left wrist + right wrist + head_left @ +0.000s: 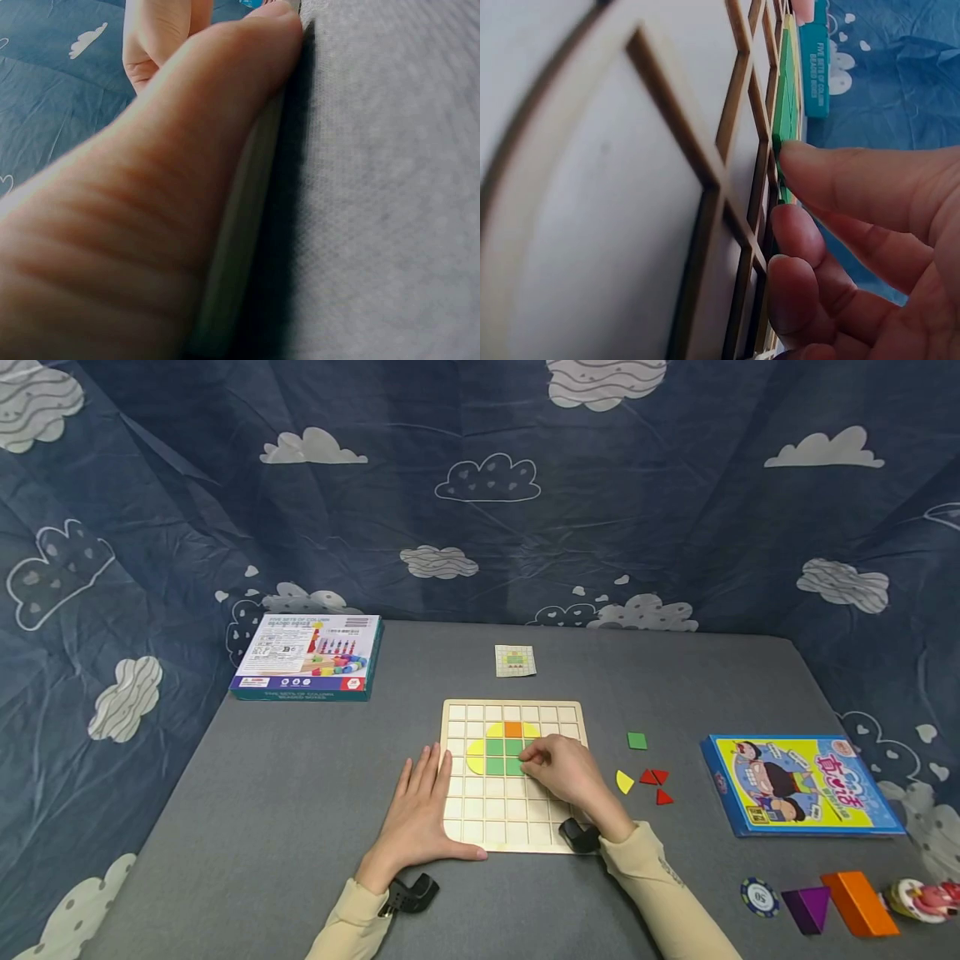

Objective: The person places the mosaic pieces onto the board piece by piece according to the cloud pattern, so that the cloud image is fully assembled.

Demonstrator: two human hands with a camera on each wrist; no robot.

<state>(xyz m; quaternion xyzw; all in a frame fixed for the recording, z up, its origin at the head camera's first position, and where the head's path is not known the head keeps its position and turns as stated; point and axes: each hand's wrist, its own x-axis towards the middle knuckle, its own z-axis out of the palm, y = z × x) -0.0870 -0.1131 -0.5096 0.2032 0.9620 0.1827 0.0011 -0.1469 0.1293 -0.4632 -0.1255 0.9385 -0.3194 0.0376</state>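
- On the grey worktop [300, 827], near edge: left hand [417, 812] flat, fingers straight, pressing on the left rim of the grid board [512, 827].
- Right hand [564, 772] over the board, fingertips [832, 169] on a green tile [514, 766] in the pattern.
- Right of the board: loose tiles [648, 775], book [802, 783].
- Far: card [515, 661], box [309, 657].

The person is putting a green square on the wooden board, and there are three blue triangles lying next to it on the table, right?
Not quite: the triangles are red, not blue, as the head view shows. The rest holds: the right hand is at a green square on the board, and the three triangles lie beside it on the table.
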